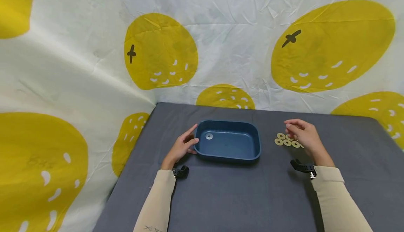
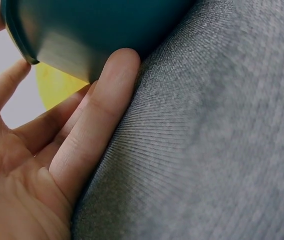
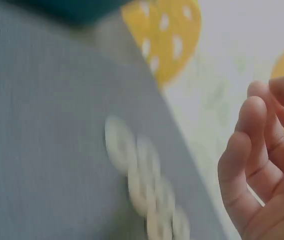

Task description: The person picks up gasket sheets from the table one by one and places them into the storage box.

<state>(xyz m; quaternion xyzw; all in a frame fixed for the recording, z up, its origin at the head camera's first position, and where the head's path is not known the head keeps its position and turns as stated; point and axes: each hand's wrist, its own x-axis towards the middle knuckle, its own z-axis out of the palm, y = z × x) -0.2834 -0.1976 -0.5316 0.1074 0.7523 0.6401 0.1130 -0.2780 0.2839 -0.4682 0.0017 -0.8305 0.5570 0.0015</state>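
My left hand [image 1: 180, 148] holds the left end of a blue rectangular tray [image 1: 228, 157]. In the head view its thumb lies over the rim; in the left wrist view fingers [image 2: 89, 125] press the outer wall. A silvery round disc with a centre hole [image 1: 209, 136] lies inside, near the tray's left end. My right hand [image 1: 305, 136] hovers over several gold discs with centre holes [image 1: 287, 142], hiding part of the group. Its thumb and fingertips come together in the right wrist view, where I cannot tell whether they pinch anything.
Dark grey cloth [image 1: 227, 197] covers the table. Behind and to the left hangs a white curtain [image 1: 233, 56] with yellow fruit prints. Black straps circle both wrists, below light beige sleeves [image 1: 337, 197].
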